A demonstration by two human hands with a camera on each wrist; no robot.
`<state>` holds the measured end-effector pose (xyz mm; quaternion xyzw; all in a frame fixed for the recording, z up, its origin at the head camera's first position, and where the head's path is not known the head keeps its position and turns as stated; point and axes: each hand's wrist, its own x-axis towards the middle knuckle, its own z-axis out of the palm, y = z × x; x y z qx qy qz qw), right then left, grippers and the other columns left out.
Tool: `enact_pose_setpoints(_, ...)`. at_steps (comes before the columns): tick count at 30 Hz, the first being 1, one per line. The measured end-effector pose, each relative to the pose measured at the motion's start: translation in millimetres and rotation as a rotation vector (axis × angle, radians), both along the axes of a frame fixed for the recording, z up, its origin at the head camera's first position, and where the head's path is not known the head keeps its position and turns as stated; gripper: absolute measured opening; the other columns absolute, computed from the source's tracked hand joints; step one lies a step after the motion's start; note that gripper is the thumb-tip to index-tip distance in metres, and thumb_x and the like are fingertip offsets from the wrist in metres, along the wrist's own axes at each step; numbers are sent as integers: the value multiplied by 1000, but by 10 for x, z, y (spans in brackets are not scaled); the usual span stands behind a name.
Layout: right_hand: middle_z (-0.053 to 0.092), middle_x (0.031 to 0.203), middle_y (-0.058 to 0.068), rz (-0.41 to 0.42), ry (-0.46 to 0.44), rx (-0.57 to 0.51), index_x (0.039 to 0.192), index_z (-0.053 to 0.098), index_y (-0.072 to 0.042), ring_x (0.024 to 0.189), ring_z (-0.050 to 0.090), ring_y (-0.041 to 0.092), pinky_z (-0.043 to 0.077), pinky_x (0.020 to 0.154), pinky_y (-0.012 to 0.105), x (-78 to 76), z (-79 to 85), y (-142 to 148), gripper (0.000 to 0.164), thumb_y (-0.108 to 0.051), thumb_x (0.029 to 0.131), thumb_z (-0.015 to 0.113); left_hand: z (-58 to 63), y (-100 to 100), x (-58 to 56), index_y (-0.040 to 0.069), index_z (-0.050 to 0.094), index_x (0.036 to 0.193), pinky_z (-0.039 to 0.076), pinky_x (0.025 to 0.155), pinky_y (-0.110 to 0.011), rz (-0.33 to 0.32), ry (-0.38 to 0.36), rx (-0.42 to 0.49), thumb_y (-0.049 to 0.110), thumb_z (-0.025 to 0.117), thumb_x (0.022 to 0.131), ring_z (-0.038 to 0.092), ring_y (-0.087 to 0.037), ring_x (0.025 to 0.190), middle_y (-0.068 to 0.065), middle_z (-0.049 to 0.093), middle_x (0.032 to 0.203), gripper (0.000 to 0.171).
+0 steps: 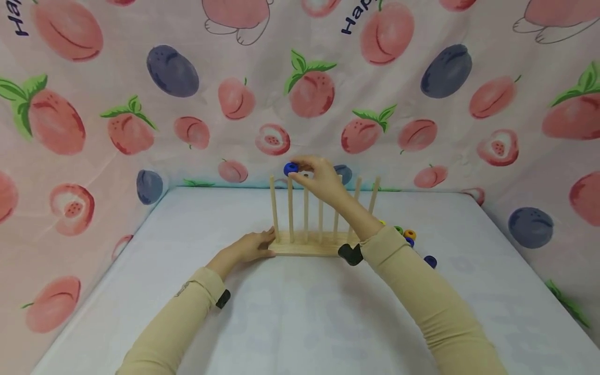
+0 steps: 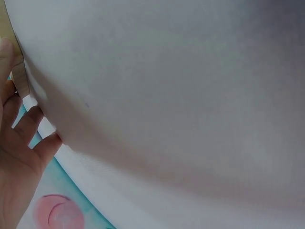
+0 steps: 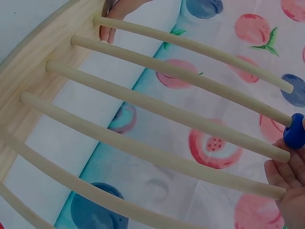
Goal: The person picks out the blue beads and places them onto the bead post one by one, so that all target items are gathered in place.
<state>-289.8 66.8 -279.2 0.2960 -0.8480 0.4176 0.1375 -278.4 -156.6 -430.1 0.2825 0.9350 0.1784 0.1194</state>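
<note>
A wooden rack with a row of upright pegs has its long flat base (image 1: 304, 250) on the white table. My right hand (image 1: 324, 180) pinches a blue bead (image 1: 290, 169) between thumb and fingers at the tip of the second peg from the left (image 1: 290, 208). In the right wrist view the blue bead (image 3: 294, 133) sits right at that peg's end; how far it is over the tip cannot be told. At the base's left end, my left hand (image 1: 250, 246) grips the wood, thumb in front and fingers behind.
Right of the rack lie several loose beads, among them an orange bead (image 1: 410, 234), a green bead (image 1: 398, 229) and a blue bead (image 1: 430, 261); my right forearm partly covers that area. Fruit-patterned cloth (image 1: 272, 104) rises behind the white table (image 1: 281, 312).
</note>
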Motion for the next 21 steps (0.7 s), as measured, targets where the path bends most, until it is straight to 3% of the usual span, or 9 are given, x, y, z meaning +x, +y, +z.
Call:
enact_pose_setpoints(15,67,108,18,12,34,109,117,63,4,102,64,27,53,92,38,15,15,19,34,-14,88,66,21,-9,30,-1,38,141,27,114,-51,6,-33,11,31,57,93,32,-40,137,-15,27,152,61)
enact_pose_setpoints(21,66,114,18,19,17,137,119,62,3,107,62,28,52,94,39,10,14,27,34,-14,90,64,31,-12,36,-2,40,140,27,114,-51,7,-24,17,31,58,92,33,-40,136,-15,29,151,61)
